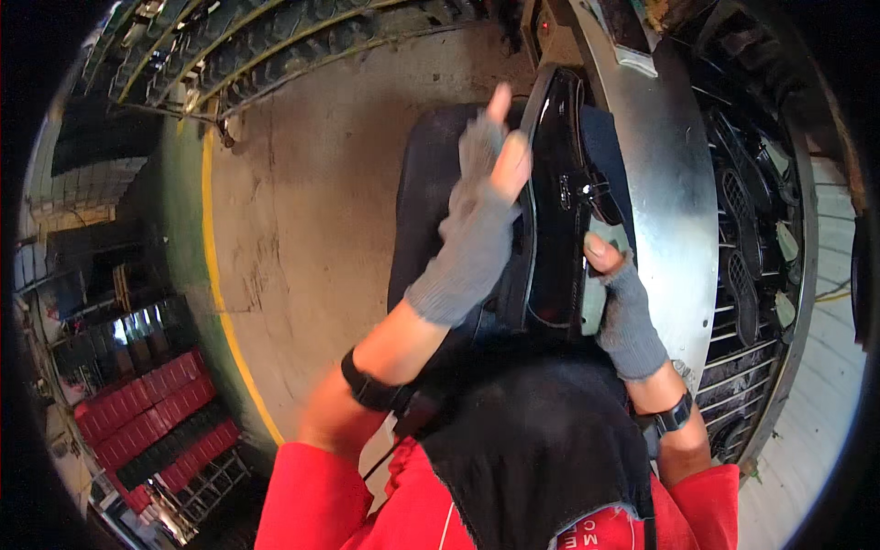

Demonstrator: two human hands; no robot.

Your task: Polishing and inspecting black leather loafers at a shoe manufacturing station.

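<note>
A glossy black shoe (556, 174) with a buckled strap lies lengthwise over my dark-clothed legs, sole edge toward the left. Pale green material, which looks like a shoe last (593, 307), shows in its opening. My right hand (631, 307), in a grey fingerless glove, grips the shoe's right side; the thumb rests by the opening and the other fingers are hidden. Just left of the shoe, my left hand (477, 215), gloved the same way, is raised with fingers stretched out and slightly blurred. I see nothing held in it.
A shiny metal surface (674, 211) curves close along the right. Beyond it, a rack (733, 367) holds dark soles and shoe parts. Another rack (266, 55) of dark items stands at the upper left. Stacked red items (151, 403) sit at lower left, past a yellow floor line (213, 266).
</note>
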